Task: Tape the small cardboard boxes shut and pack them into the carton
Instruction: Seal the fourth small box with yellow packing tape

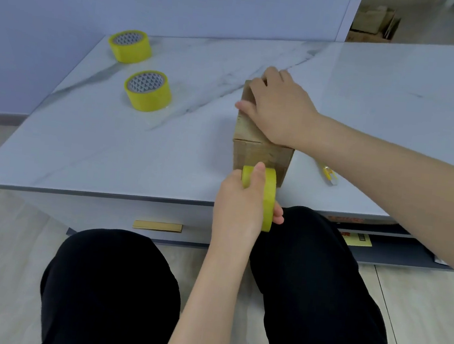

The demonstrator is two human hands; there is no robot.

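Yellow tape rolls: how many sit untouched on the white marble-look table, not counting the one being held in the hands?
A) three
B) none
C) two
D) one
C: the far yellow tape roll and the near yellow tape roll lie flat on the white marble-look table; the left hand grips a third roll at the small brown cardboard box, which the right hand holds.

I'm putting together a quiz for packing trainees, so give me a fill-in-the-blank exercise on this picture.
The left hand grips a yellow roll of ___.
The right hand holds down the cardboard ___.
___ spare rolls sit on the table.
Missing words: tape; box; two.
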